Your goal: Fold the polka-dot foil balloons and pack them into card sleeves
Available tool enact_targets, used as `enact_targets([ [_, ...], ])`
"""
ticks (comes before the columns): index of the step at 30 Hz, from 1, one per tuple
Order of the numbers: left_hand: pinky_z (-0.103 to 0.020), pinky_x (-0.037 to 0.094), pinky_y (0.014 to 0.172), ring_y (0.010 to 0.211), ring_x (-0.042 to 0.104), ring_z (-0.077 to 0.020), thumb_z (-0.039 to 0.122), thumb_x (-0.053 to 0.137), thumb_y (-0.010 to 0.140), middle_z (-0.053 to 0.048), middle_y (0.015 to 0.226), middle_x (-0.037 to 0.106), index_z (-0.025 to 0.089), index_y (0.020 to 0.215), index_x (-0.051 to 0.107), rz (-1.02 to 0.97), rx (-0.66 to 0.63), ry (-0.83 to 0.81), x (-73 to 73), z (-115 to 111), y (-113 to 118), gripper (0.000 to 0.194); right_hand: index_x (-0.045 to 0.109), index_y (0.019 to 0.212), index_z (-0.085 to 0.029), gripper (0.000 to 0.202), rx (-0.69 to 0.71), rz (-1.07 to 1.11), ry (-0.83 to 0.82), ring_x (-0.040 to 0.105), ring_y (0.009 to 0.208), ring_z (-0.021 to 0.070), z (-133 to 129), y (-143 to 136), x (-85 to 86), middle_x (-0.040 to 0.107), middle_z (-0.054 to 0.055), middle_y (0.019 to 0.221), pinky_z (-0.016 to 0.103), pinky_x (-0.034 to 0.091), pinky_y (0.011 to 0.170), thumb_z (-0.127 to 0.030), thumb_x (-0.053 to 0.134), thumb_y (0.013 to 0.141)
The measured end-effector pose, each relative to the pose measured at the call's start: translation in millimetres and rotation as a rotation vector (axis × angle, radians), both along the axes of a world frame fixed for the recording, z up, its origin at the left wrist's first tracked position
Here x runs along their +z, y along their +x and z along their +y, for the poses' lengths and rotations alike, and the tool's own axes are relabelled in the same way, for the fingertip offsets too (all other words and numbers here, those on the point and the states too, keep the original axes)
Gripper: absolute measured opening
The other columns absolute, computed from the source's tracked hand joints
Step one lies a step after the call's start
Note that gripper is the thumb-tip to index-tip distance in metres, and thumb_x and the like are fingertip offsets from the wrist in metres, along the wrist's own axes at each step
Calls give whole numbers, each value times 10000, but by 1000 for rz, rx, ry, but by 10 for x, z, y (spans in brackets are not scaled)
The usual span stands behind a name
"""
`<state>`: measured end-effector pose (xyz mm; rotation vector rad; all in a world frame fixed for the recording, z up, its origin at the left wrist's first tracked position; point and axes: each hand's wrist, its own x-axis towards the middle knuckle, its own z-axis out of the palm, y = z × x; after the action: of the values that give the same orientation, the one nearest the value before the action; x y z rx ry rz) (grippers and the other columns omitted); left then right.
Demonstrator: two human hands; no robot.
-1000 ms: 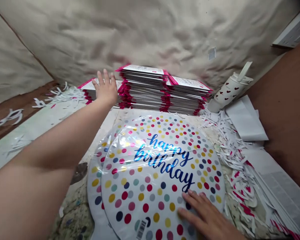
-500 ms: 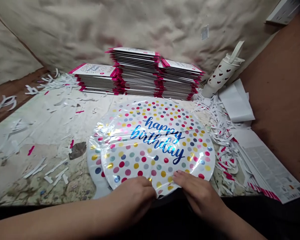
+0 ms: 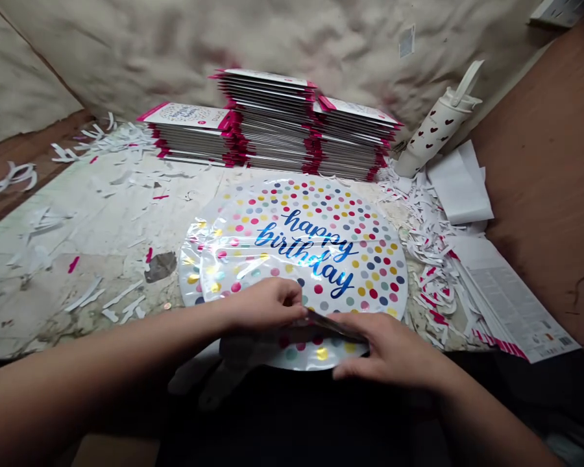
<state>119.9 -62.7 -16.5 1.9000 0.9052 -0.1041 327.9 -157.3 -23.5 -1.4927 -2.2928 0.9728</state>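
A flat foil balloon (image 3: 321, 214) with coloured dots and blue "happy birthday" lettering lies on the table in front of me. A second dotted foil balloon (image 3: 191, 272) shows from under its left side. My left hand (image 3: 267, 303) pinches the top balloon near its front edge, thumb and fingertips together. Beside it, my right hand (image 3: 389, 350) grips the same balloon, fingers above and thumb below. A raised dark crease runs between both hands, and the front part below it hangs over the table edge. Pale balloon tails (image 3: 219, 383) dangle below my left forearm.
Several stacks of pink-edged printed packs (image 3: 272, 123) stand along the back. A white tumbler with hearts (image 3: 433, 133) leans at the back right. Shredded paper (image 3: 425, 259) and a fanned pile of printed cards (image 3: 520, 305) lie on the right. More paper scraps (image 3: 111, 143) litter the left.
Both hands have lifted the balloon's front part and bent it up into a crease. My left hand has moved up over the balloon, and the right thumb is now underneath. The view has shifted slightly.
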Motion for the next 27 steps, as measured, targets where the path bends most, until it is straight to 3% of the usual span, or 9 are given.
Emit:
enact_targets([
  [3,-240,391,580,640,546,-174,193,489,756,-22,697,605,195,818,587,20,-139,377,166,-104,-64,116,625,960,-194,190,-73,-168,98,652,732,201,96,-196,32,697,51,825,274,493,636,-249,555,793],
  [5,-269,423,697,754,577,-194,163,441,780,-49,846,640,211,986,578,71,-183,541,330,-90,-310,252,625,836,-196,184,-121,-148,160,640,665,175,131,-234,11,682,28,731,249,480,606,-117,473,770],
  [8,-363,382,891,972,542,-239,312,376,851,-75,1079,592,206,1179,498,205,0,907,565,101,-814,365,620,889,-217,267,-268,45,275,644,678,151,119,-160,-1,687,11,782,230,496,619,-88,420,768],
  [10,-436,265,1012,1202,387,-309,478,451,805,-102,1337,420,186,1343,322,217,60,1052,594,257,-1050,626,614,945,-212,287,-300,122,381,650,698,151,61,-116,-6,693,19,826,237,514,634,-88,421,774],
  [13,-503,103,1068,1338,167,-347,456,570,748,-97,1490,189,215,1422,136,159,-76,984,337,376,-1138,838,592,1051,-175,384,-127,145,551,654,847,183,-76,-130,-90,694,59,940,294,536,745,-50,426,729],
  [16,-510,104,1071,1328,255,-296,270,517,802,-59,1413,374,269,1271,455,85,-217,795,-91,344,-1109,473,515,1208,-138,549,46,8,575,524,1144,241,-191,-63,-304,607,109,1176,419,477,920,-18,403,685],
  [19,-415,257,1052,1217,453,-231,172,453,804,-38,1220,590,280,971,650,-38,-190,628,-363,296,-1166,280,410,1310,-120,613,-141,-173,542,468,1205,235,-208,273,-551,535,138,1265,439,461,951,-5,390,708],
  [23,-363,401,969,1196,477,-244,115,470,758,-52,1208,597,265,963,665,-99,-141,497,-372,325,-1253,320,419,1314,-150,504,-394,-335,548,479,1193,253,-81,833,-714,530,141,1270,471,449,957,-92,411,813],
  [27,-400,326,1038,1285,354,-264,174,488,794,-43,1370,438,257,1075,637,-54,-191,509,-296,420,-1299,328,453,1305,-219,467,-285,-245,413,356,1285,246,97,1097,-651,448,76,1358,508,305,1051,-152,412,844],
])
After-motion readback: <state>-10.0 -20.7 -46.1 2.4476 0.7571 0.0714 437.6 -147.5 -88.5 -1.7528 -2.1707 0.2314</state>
